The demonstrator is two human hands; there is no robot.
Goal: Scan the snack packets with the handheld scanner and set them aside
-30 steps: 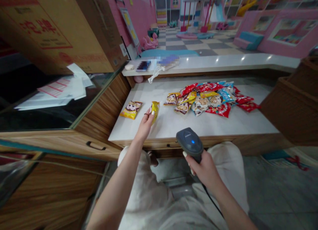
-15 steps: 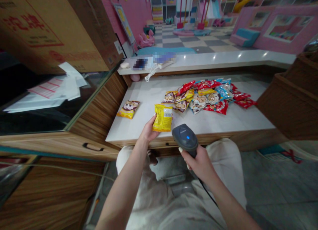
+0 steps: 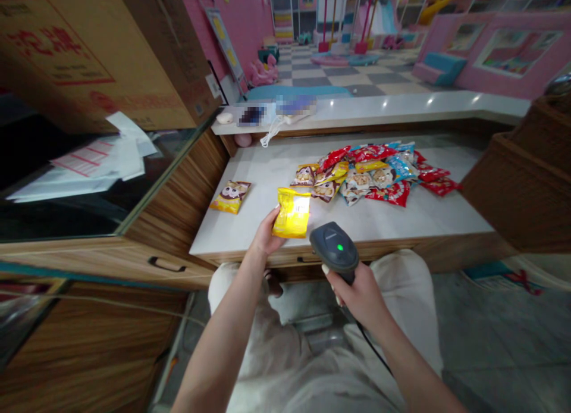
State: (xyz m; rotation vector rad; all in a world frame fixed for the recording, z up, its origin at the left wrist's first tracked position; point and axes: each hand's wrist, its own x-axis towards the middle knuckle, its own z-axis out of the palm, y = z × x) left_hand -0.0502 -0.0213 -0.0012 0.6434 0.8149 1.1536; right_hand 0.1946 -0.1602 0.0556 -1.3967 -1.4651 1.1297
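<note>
My left hand [image 3: 269,233] grips a yellow snack bag [image 3: 291,216] by its left edge, above the front of the white desk [image 3: 263,157]. The bag's back faces up, and its white barcode label is washed out by bright light. In my right hand [image 3: 357,291] is a dark grey barcode scanner [image 3: 333,249], its head pointed at the bag and a green light glowing on top. Its black cable hangs down past my wrist. One brown-and-yellow snack bag [image 3: 231,197] lies apart on the left. Behind the held bag is a pile of red, blue and yellow snack bags [image 3: 372,169].
A large cardboard box [image 3: 98,56] and loose papers [image 3: 93,163] rest on the dark glass-topped counter at left. Brown woven baskets [image 3: 513,187] stand at right. A raised white ledge [image 3: 379,108] runs along the back, with a white cable [image 3: 273,130] hanging over it.
The scanner's light has turned from blue to green, and the bag's label is now brightly lit. Both hands have barely moved.
</note>
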